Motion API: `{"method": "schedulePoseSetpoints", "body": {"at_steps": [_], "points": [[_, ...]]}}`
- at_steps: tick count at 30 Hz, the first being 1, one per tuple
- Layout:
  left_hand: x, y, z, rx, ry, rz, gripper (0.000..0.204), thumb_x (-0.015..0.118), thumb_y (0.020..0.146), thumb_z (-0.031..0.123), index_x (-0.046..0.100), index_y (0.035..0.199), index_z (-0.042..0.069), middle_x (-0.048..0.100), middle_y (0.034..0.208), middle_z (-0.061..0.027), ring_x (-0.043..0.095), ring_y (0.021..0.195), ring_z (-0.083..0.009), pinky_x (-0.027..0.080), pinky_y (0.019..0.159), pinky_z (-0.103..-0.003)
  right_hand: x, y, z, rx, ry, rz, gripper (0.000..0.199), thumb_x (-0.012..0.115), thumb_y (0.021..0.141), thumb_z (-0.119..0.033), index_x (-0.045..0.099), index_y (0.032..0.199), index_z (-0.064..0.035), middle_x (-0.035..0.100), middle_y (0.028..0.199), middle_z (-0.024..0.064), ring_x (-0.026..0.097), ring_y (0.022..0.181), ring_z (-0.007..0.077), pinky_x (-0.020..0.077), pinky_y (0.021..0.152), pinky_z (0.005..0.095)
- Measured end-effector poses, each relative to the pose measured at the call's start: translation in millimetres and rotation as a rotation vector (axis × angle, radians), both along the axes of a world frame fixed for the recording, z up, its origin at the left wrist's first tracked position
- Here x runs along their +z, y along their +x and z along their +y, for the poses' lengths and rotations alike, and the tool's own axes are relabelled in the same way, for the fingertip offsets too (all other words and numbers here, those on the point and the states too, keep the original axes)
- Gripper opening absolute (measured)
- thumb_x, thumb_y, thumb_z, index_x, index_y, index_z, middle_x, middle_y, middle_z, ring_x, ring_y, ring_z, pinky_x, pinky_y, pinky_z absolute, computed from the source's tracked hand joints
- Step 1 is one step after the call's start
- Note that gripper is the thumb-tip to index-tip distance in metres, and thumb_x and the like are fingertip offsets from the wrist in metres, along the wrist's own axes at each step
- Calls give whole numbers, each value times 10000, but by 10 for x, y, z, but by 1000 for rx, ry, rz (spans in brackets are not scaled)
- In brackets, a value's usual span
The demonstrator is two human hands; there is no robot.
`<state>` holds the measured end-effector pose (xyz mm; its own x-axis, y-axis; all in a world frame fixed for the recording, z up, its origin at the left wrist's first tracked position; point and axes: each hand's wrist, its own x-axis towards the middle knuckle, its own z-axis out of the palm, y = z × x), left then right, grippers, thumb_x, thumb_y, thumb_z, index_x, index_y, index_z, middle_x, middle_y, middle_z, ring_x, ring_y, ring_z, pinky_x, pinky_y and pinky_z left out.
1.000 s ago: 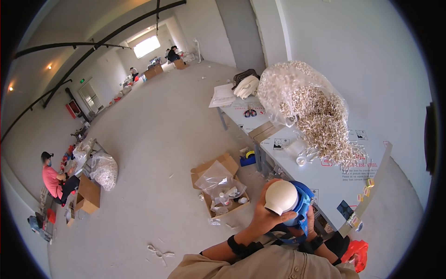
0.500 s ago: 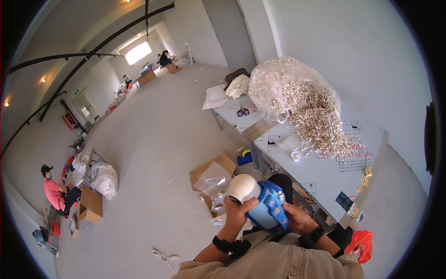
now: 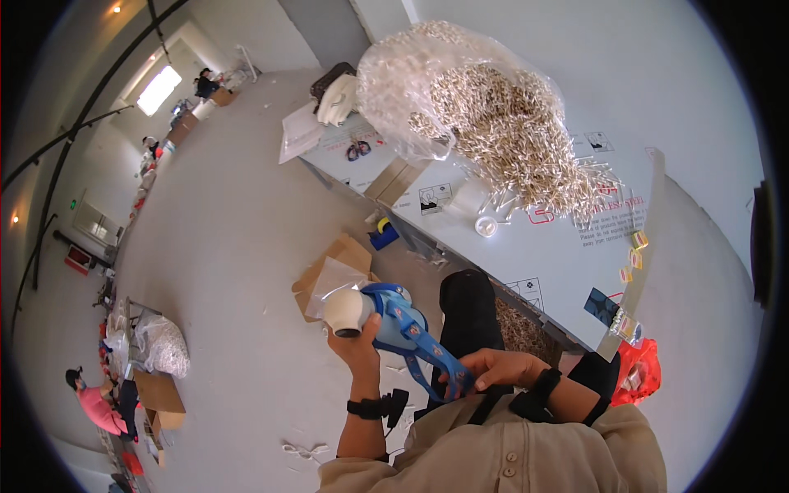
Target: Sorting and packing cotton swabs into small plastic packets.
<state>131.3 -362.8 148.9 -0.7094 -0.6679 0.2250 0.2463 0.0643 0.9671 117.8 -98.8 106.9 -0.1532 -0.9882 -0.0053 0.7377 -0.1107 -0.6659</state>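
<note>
My left hand (image 3: 355, 347) is closed round a blue water bottle (image 3: 393, 333) at its large white lid (image 3: 345, 311), holding it tilted above the floor in front of my body. A blue patterned strap (image 3: 423, 349) runs along the bottle and hangs off to the right. At that end my right hand (image 3: 501, 367) pinches the strap between thumb and fingers. The bottle's lower end is partly hidden behind the strap.
On the table (image 3: 526, 263) to my right lies a big clear bag (image 3: 394, 90) spilling many cotton swabs (image 3: 526, 140). Beside them is a clear plastic jar (image 3: 485, 226). An open cardboard box (image 3: 349, 251) stands on the floor, and a red bag (image 3: 639, 370) lies near the table's corner.
The bottle has moved left with my left hand. My right hand has left the bottle's body and now draws the strap out toward me. The view has shifted as well.
</note>
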Motion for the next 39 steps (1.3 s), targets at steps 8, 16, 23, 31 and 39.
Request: {"method": "schedulePoseSetpoints", "body": {"at_steps": [8, 16, 23, 31, 39], "points": [[-140, -1438, -343, -94, -146, -62, 587, 825, 659, 54, 551, 1173, -21, 629, 1060, -105, 613, 955, -208, 498, 857, -316, -274, -633, -424, -628, 76, -396, 367, 742, 802, -79, 597, 1135, -26, 651, 1060, 59, 615, 1036, 193, 440, 991, 333], [-244, -3260, -662, 22, -350, 102, 579, 878, 646, 148, 567, 1093, -49, 622, 1030, -134, 608, 910, -226, 500, 808, -341, -88, -1832, -1046, -834, -79, -323, 584, 689, 867, -139, 441, 1387, -47, 509, 1359, 104, 451, 1299, 220, 326, 1117, 408], [-600, -4448, -1042, 208, -746, 79, 657, 911, 590, 287, 571, 1017, -79, 609, 994, -188, 611, 911, -307, 486, 832, -395, -291, -2085, -1240, -739, 131, -130, 573, 638, 909, -108, 406, 1428, -36, 473, 1415, 133, 438, 1317, 223, 331, 1114, 391], [-802, -4880, -1272, 138, -500, 151, 659, 915, 537, 351, 624, 958, -65, 636, 910, -214, 606, 879, -376, 483, 810, -473, -651, -1127, 206, -1320, 1102, 523, 197, 595, 847, 39, 617, 1041, 11, 672, 943, 78, 638, 853, 147, 511, 800, 272], [-838, -4827, -1332, 154, -573, 80, 711, 901, 589, 351, 607, 1079, -74, 614, 1053, -237, 598, 985, -379, 478, 871, -478, -915, -789, 851, -1226, 1535, 1382, 398, 575, 746, 51, 523, 1137, 3, 507, 1246, 176, 454, 1224, 400, 376, 1038, 484]]}}
